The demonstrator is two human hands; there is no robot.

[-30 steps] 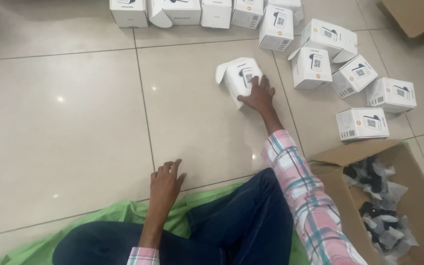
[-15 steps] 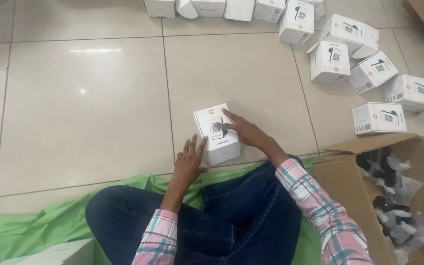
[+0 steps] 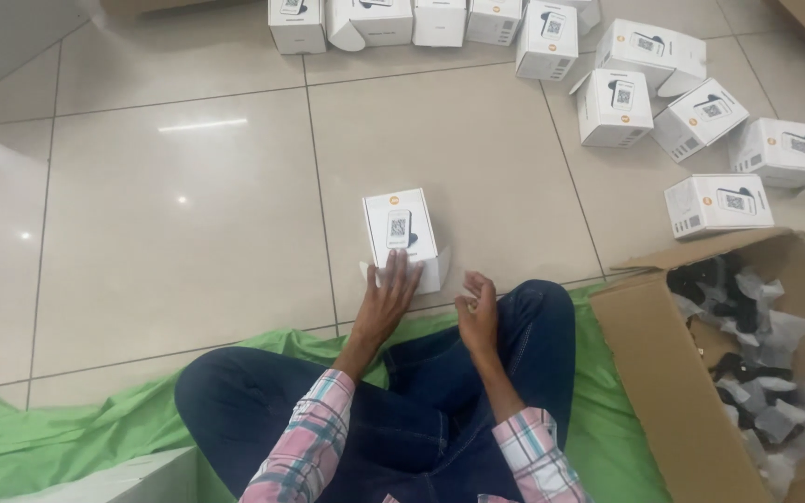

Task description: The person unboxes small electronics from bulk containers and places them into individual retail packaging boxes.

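Observation:
A small white carton [image 3: 401,233] with a picture of a device on top lies on the tiled floor just in front of my crossed legs, its near flap open. My left hand [image 3: 393,293] rests flat on the carton's near end, fingers spread. My right hand [image 3: 477,307] hovers beside it above my knee, fingers loosely curled, holding nothing. Both sleeves are pink plaid.
Several more white cartons [image 3: 715,200] lie scattered on the floor at the top and right. An open cardboard box [image 3: 663,373] at my right holds dark parts in plastic bags. I sit on a green sheet [image 3: 58,438]. A white box edge [image 3: 114,480] shows at bottom left.
The carton was pulled from the far floor to just in front of my legs. My right hand has let go of it and drawn back; my left hand now rests on it.

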